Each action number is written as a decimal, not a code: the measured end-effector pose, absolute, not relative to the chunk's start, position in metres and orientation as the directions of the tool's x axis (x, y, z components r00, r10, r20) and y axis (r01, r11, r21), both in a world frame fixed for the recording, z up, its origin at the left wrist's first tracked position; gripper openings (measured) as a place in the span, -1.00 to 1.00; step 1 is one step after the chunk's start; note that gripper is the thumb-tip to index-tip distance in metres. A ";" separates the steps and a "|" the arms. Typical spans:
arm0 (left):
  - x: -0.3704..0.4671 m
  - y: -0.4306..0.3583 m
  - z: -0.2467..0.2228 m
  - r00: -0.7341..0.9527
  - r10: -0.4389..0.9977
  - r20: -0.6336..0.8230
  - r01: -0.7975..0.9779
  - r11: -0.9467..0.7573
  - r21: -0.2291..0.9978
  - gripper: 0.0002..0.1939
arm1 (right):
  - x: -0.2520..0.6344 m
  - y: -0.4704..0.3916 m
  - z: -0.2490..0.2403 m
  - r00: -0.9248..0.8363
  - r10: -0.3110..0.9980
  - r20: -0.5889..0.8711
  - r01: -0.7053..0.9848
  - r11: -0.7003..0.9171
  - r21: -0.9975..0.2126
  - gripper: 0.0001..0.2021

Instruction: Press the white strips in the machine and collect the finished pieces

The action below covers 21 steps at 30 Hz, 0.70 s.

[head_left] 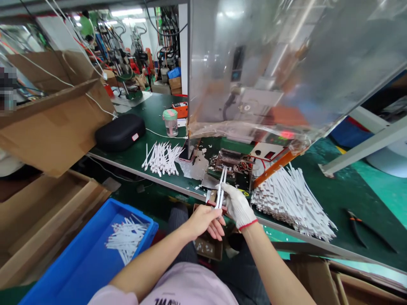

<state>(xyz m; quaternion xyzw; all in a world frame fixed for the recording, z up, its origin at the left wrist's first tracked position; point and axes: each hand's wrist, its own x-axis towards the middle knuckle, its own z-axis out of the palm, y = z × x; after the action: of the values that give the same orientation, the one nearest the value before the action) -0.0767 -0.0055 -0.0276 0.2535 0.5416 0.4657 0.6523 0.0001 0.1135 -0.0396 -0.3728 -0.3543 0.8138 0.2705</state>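
Note:
Two slim white strips lie side by side, their far ends at the small metal fixture of the bench machine. My bare left hand pinches their near ends between thumb and forefinger, with the other fingers loosely curled below. Farther along the same strips, my right hand, in a white knit glove with a red cuff, has its fingertips closed on them. To the right of the fixture is a large pile of white strips. A smaller pile sits on the bench at the left.
A clear plastic shield hangs over the machine. Pliers lie at the right. A blue bin with some strips stands at lower left, beside cardboard boxes. A black case and a lidded cup stand behind.

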 end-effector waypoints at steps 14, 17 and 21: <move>-0.076 -0.005 -0.026 -0.020 0.877 -0.481 -0.324 0.449 0.833 -0.41 | 0.001 0.113 -0.036 -0.559 0.711 -0.426 -0.177 -0.605 -0.776 -0.83; -0.076 -0.005 -0.025 -0.006 0.875 -0.484 -0.337 0.454 0.825 -0.42 | -0.003 0.119 -0.032 -0.533 0.729 -0.430 -0.161 -0.586 -0.794 -0.82; -0.075 -0.003 -0.023 0.014 0.862 -0.507 -0.353 0.479 0.804 -0.40 | -0.014 0.131 -0.025 -0.465 0.787 -0.405 -0.179 -0.531 -0.828 -0.85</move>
<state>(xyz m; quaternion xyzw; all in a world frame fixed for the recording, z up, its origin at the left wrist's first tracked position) -0.0752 -0.0025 -0.0232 0.2368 0.5369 0.4523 0.6716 -0.0138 0.1312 -0.0251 -0.4119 -0.3694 0.7720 0.3127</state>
